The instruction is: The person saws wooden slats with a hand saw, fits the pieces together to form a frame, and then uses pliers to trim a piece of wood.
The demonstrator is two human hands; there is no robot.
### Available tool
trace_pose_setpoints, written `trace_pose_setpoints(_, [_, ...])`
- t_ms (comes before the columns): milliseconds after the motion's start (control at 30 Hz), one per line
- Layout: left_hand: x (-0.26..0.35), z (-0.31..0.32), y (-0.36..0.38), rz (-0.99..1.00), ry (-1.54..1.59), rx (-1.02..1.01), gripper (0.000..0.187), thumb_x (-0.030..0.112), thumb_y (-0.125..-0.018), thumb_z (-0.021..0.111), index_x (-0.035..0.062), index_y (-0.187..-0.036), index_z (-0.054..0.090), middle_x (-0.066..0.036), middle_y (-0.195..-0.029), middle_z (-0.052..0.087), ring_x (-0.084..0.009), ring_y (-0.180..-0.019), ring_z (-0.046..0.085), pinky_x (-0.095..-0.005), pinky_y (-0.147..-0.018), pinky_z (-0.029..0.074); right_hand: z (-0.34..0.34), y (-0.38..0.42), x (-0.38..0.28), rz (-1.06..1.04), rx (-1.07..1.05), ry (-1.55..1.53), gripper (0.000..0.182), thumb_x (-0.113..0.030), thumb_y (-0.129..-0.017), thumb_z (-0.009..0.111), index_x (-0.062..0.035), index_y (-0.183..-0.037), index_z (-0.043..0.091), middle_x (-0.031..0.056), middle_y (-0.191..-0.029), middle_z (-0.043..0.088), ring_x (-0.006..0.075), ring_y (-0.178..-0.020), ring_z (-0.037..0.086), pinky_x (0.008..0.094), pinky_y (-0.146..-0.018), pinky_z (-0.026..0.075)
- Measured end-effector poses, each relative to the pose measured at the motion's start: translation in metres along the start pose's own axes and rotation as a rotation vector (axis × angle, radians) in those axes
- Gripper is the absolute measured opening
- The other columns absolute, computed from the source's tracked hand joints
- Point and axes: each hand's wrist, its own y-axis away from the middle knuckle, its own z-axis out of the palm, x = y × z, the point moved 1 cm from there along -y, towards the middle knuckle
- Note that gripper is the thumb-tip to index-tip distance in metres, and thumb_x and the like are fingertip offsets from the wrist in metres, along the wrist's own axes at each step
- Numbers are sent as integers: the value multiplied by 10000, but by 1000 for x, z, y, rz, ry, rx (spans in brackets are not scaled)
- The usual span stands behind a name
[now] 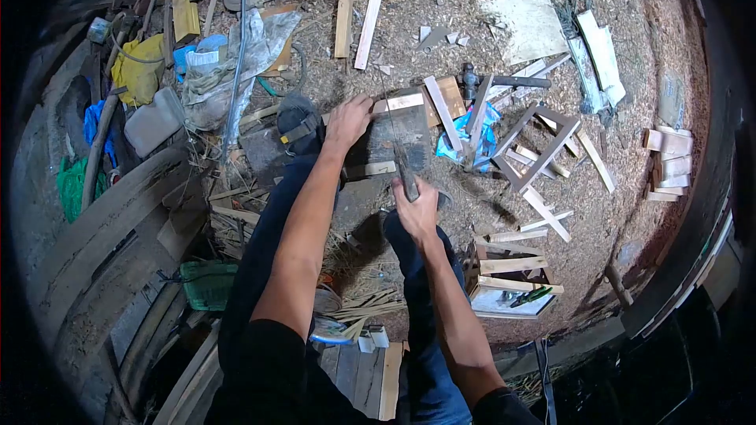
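My left hand (349,124) is closed over a narrow wooden strip (405,101), pressing it against a dark, worn board (408,138). The strip's pale end sticks out to the right of my fingers. In my right hand (417,208) is the handle of a hand saw (404,171), whose thin blade points away from me and crosses the strip just right of my left hand. A dark shoe (299,122) rests on the board's left part. Another short wooden piece (370,170) lies at the board's near edge.
To the right lie a hammer (504,81), a blue plastic bag (484,134), a wooden frame (537,145) and loose strips. A box with pliers (531,296) stands nearer. Small wood blocks (669,161) are stacked far right. Rags, a jerrycan (154,122) and scrap crowd the left.
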Motion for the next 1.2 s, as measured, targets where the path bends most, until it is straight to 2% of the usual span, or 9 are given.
trace_pose_setpoints(167, [3, -4, 6, -15, 11, -54, 207, 178, -844, 645, 39, -993, 613, -120, -1070, 601, -342, -998, 595, -442, -852, 503, 2, 6, -3, 23, -5, 28, 273, -206, -875, 626, 30, -754, 563, 151, -564, 501, 188, -501, 458, 376, -536, 420])
trace_pose_setpoints(367, [8, -3, 0, -39, 49, 32, 208, 186, -875, 607, 34, -1018, 613, -136, -1081, 626, -354, -1015, 600, -440, -856, 502, 11, 1, 0, 15, 37, 26, 273, -207, -866, 630, 26, -745, 556, 176, -568, 486, 219, -494, 453, 391, -547, 425])
trace_pose_setpoints(467, [1, -1, -17, -217, 91, -87, 319, 279, -910, 523, 29, -1065, 642, -183, -1092, 650, -396, -1022, 611, -483, -903, 491, 14, -9, -5, 28, 22, 11, 276, -213, -862, 630, 25, -746, 553, 182, -569, 478, 268, -495, 447, 402, -558, 426])
trace_pose_setpoints(533, [-13, 3, -35, -322, 78, -140, 397, 309, -940, 410, -7, -992, 644, -221, -1009, 663, -446, -936, 613, -512, -853, 484, 16, -16, -8, 32, 38, -8, 276, -219, -861, 631, 25, -751, 560, 190, -577, 498, 297, -505, 476, 405, -562, 431])
trace_pose_setpoints(567, [-17, 7, -44, -408, 67, -178, 506, 373, -950, 359, -23, -941, 674, -259, -1028, 658, -455, -974, 610, -518, -888, 469, 17, -19, -8, 29, 39, -10, 276, -219, -861, 631, 25, -751, 560, 190, -577, 498, 297, -505, 476, 405, -562, 431])
trace_pose_setpoints(667, [-19, 4, -65, -515, 48, -250, 547, 388, -959, 341, -36, -961, 685, -288, -1067, 640, -453, -1019, 608, -511, -912, 467, 17, -22, -9, 22, 52, -9, 279, -225, -863, 631, 25, -757, 570, 199, -585, 519, 311, -515, 516, 411, -564, 434])
trace_pose_setpoints(933, [-28, 23, -77, -533, 61, -367, 608, 414, -962, 289, -54, -1011, 674, -308, -1098, 622, -450, -1066, 596, -501, -968, 439, 19, -18, -44, 118, 117, 15, 266, -235, -864, 645, 26, -816, 628, 217, -625, 581, 348, -590, 625, 410, -596, 474])
trace_pose_setpoints(1067, [-15, 13, -75, -479, 16, -293, 544, 375, -942, 339, -50, -1003, 674, -305, -1050, 635, -457, -1009, 618, -505, -921, 467, 25, -29, -61, 164, 168, 12, 233, -185, -812, 670, 44, -783, 637, 227, -637, 603, 354, -621, 662, 409, -603, 493])
trace_pose_setpoints(1200, [-19, 20, -72, -463, -9, -168, 504, 343, -917, 395, -53, -852, 700, -299, -919, 657, -452, -919, 648, -512, -853, 495, 30, -55, -60, 208, 162, 34, 257, -186, -787, 680, 59, -740, 621, 253, -635, 597, 402, -638, 647, 430, -608, 490])
